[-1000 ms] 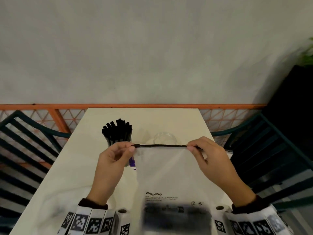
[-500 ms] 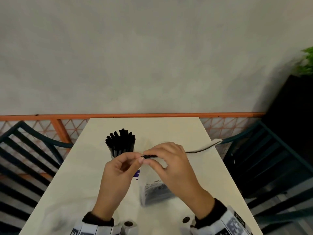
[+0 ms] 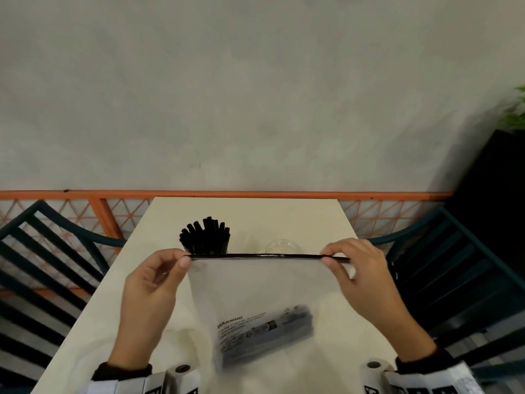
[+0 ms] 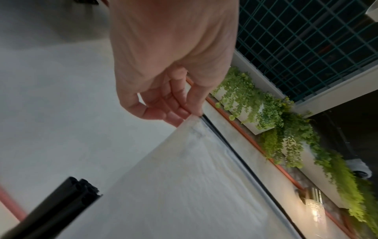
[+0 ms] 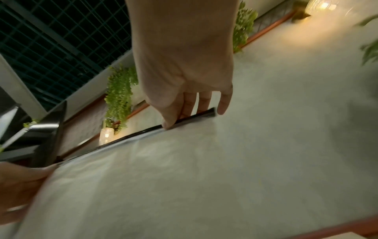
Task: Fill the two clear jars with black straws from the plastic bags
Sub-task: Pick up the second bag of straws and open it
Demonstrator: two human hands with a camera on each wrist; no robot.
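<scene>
I see my left hand [image 3: 147,291] and my right hand [image 3: 366,282] holding one plastic bag [image 3: 264,294] up over the surface [image 3: 255,214]. The bag has a black zip strip [image 3: 255,256] along its top edge. The strip runs flat from side to side between my two hands.

My left fingers [image 4: 174,111] pinch the left end of the strip, with the thumb on the near side. The bag corner sits right at the tips of those fingers. My right fingers [image 5: 169,119] pinch the strip near its right end. A short bit of the strip sticks out past them, toward 3 o'clock. Both hands are grasping the bag and nothing else.

The bag hangs down from the strip toward 6 o'clock. A dark bunch of black straws [image 3: 270,336] lies at the bottom of the bag, well below my fingers. It looks blurry. The bag has a printed warning on it.

Behind the strip, at 12 o'clock from my left hand, stands a full jar [image 3: 205,237] packed with black straws that stick up. To the right of it, near the middle of the strip, I see the rim of an empty jar [image 3: 282,245]. Both jars are apart from my fingers.

Dark chairs [image 3: 48,268] stand on both sides of the surface.
</scene>
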